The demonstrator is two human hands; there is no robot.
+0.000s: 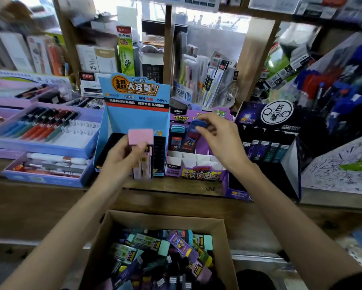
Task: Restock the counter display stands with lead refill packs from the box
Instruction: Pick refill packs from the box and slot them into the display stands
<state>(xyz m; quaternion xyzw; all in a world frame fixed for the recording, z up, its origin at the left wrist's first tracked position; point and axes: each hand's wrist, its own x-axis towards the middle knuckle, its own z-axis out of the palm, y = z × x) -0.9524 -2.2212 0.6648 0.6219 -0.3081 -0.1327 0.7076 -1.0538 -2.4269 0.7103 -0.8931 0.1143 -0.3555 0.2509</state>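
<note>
Left hand (123,158): thumb and fingers pinch a pink-capped pack (140,140), cap up and upright. My read is that this lets it drop straight into a slot.
Right hand (219,139): fingertips pinch a blue-capped pack (198,124) by its cap, with the body slanting toward 7 o'clock. It looks aimed at the row beneath.
Blue stand (134,116): at 12 o'clock from the left hand. Its dark slots face up, and the pink pack is held just in front of them.
Purple stand (196,174): at 6 o'clock from the right hand. A teal-capped pack (177,130) stands in the back row, right beside the blue one. The white dividers in front are unfilled, so stock seems wanted there.
Dark stand (290,160): at 3 o'clock from the right hand, with a row of packs upright inside.
Box (163,217): at 6 o'clock, under both forearms. It is open-topped and heaped with mixed packs, and I'd say it sits close for quick reaching.
</note>
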